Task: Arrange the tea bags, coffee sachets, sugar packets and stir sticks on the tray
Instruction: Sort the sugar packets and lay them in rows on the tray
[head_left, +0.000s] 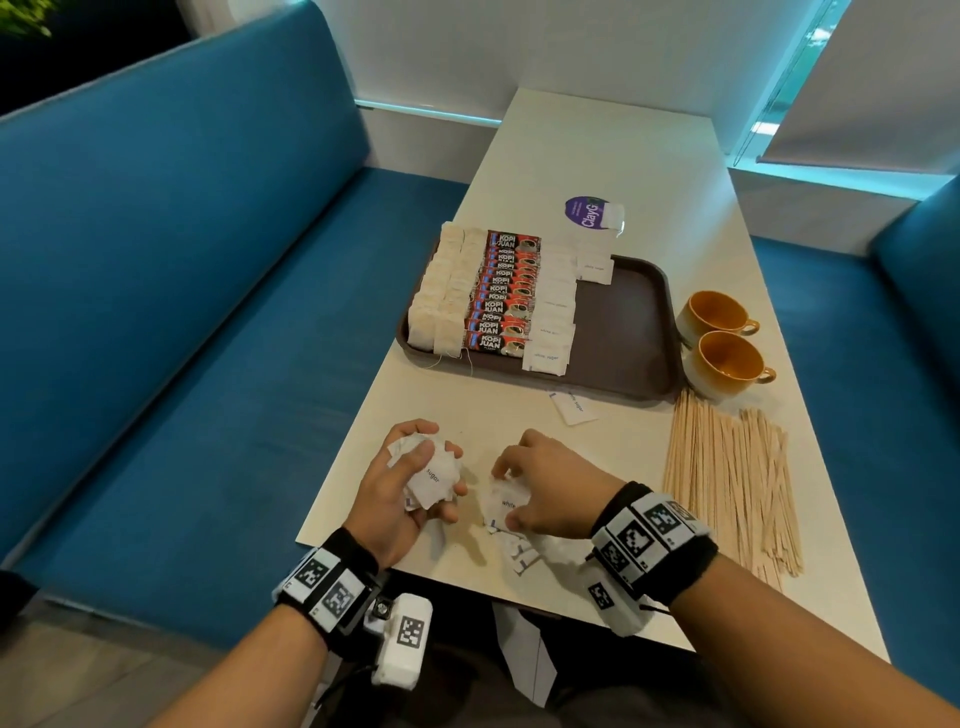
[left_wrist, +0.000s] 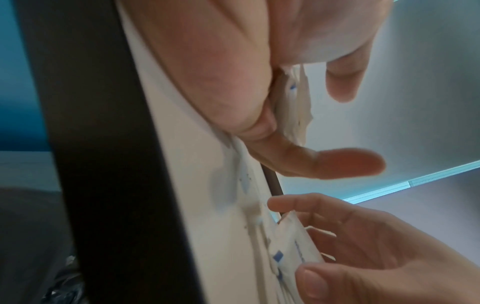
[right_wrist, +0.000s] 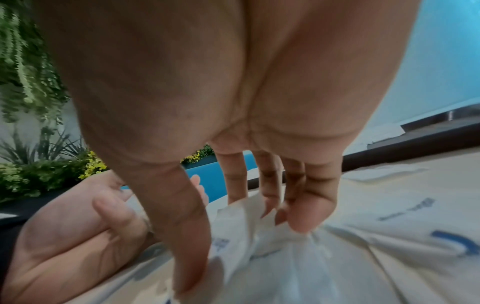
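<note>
- A person's left hand (head_left: 402, 483), palm turned up at the near edge of a cream table (head_left: 597, 156), curls its fingers around a bunch of white sugar packets (head_left: 431, 470); the word "sugar" reads on the top one.
- The right hand (head_left: 545, 486), palm down just beside the left, pinches a sugar packet (head_left: 503, 503) between thumb and fingertips over a loose heap of packets (head_left: 524, 551) lying on the table; the right wrist view shows the fingertips (right_wrist: 302, 222) pressing into crumpled white paper.
- A dark brown tray (head_left: 623, 322) sits further up the table; on its left half stand two rows of tea bags (head_left: 441, 296), then a row of red-and-black coffee sachets (head_left: 504, 296), then a row of sugar packets (head_left: 553, 317), the rows touching side by side; two more packets (head_left: 595, 265) lie at the tray's far edge; its right half is bare.
- One stray packet (head_left: 571, 408) lies on the table just in front of the tray.
- A spread of wooden stir sticks (head_left: 732, 478) lies on the table to the right of the hands, near two yellow-lined cups (head_left: 719, 338) beside the tray.
- A purple round sticker (head_left: 584, 212) sits beyond the tray; blue bench seats (head_left: 182, 312) flank the table.
</note>
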